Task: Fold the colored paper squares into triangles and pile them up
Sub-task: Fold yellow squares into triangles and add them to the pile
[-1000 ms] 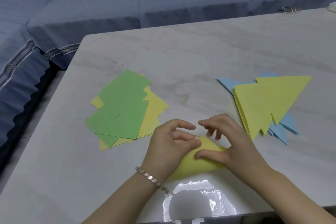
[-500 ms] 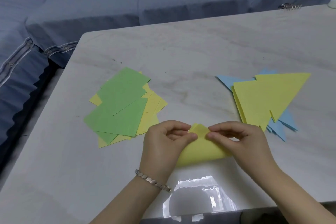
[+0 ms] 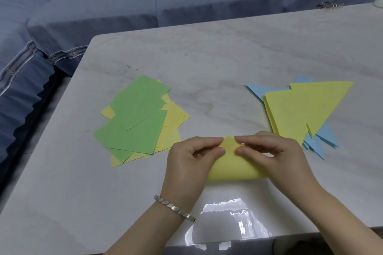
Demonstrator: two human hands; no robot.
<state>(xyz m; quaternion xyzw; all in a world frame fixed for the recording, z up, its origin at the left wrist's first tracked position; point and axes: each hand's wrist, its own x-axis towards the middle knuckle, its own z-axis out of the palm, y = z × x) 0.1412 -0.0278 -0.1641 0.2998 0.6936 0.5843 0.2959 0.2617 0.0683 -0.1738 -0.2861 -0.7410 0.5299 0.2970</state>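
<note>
A yellow paper square (image 3: pixel 232 166) lies near the table's front edge, bent over on itself with its near side still rounded, two corners meeting at the top. My left hand (image 3: pixel 186 163) pinches the left side of that top corner. My right hand (image 3: pixel 273 155) pinches its right side with thumb and forefinger. To the left lies a loose stack of flat green and yellow squares (image 3: pixel 136 120). On the right rests a pile of folded triangles (image 3: pixel 304 109), yellow ones on top of blue ones.
The white marble table (image 3: pixel 207 64) has a glossy reflection at its front edge. A blue sofa (image 3: pixel 124 10) with cushions runs along the far and left sides. A small metal object (image 3: pixel 329 5) sits at the far right table edge.
Both hands moved up to the sheet's top corner and brought the two corners together, pinching them. The paper's fold became more rolled over.
</note>
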